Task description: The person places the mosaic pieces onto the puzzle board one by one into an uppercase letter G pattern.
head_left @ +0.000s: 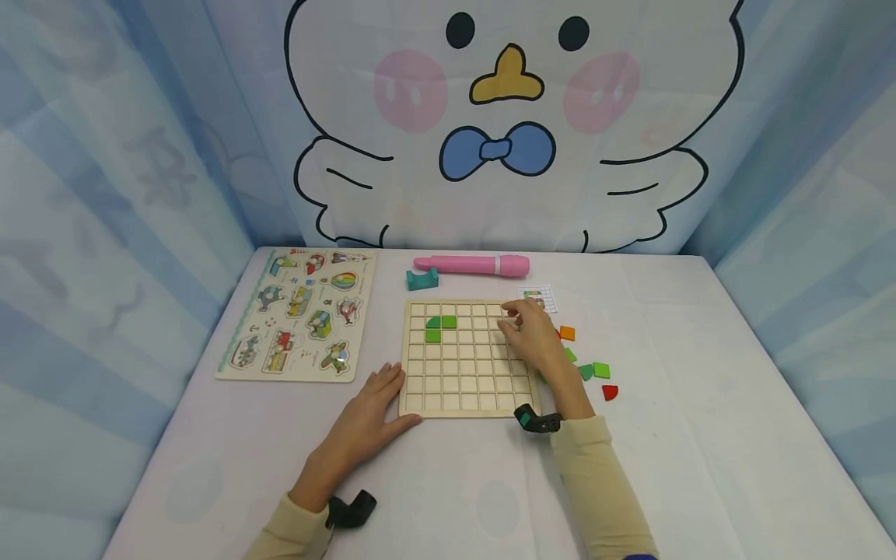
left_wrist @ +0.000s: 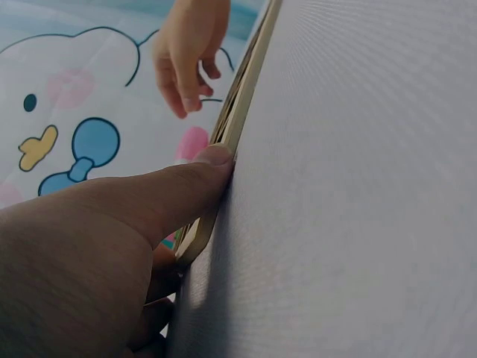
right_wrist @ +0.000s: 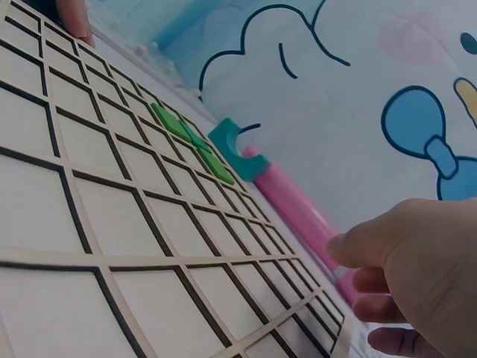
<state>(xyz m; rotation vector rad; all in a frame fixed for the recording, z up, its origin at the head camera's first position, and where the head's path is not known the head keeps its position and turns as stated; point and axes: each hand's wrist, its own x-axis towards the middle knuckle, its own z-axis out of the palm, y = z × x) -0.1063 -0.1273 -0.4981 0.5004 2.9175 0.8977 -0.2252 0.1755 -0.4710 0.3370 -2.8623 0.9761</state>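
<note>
A wooden grid board (head_left: 465, 414) lies flat on the table. Three green pieces sit in its upper-left cells: a quarter-round piece (head_left: 433, 322), a square (head_left: 449, 321) beside it and another square (head_left: 433, 336) below. At the board's lower-left corner rests my left hand (head_left: 367, 420), its fingers along the left side and its thumb (left_wrist: 212, 156) against the front edge. Over the upper-right part of the board hovers my right hand (head_left: 535, 338), fingers loosely bent, with nothing visible between them. A small patterned card (head_left: 546, 297) lies just behind it.
Loose pieces lie right of the board, among them an orange square (head_left: 567, 333), a green square (head_left: 600, 370) and a red quarter-round (head_left: 610, 392). Behind the board are a pink pen-shaped object (head_left: 469, 265) and a teal notched block (head_left: 422, 280). A picture puzzle board (head_left: 294, 327) lies left.
</note>
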